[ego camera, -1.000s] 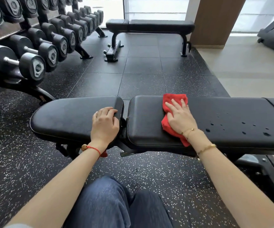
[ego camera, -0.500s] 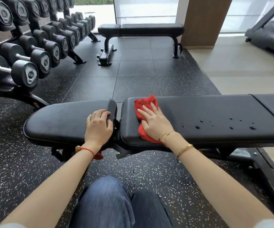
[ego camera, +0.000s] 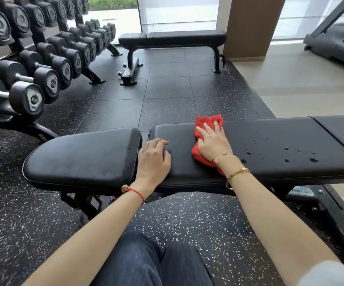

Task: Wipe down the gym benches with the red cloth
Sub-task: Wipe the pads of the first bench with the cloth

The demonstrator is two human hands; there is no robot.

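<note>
While pressed flat under the right hand (ego camera: 213, 141), with fingers straight and spread, lies crumpled on the long pad of the black padded gym bench (ego camera: 270, 149): red microfibre cloth (ego camera: 207, 120), near the pad's left end, far edge poking past the fingertips. Rests palm-down at the gap between seat pad and long pad, fingers loosely bent and gripping nothing: left hand (ego camera: 153, 157). Scattered on the pad right of the cloth: dark water droplets (ego camera: 286, 153). Stands further back near a wooden pillar (ego camera: 251, 25): second black flat bench (ego camera: 173, 38). Lines the left side: rack of black dumbbells (ego camera: 43, 65).
</note>
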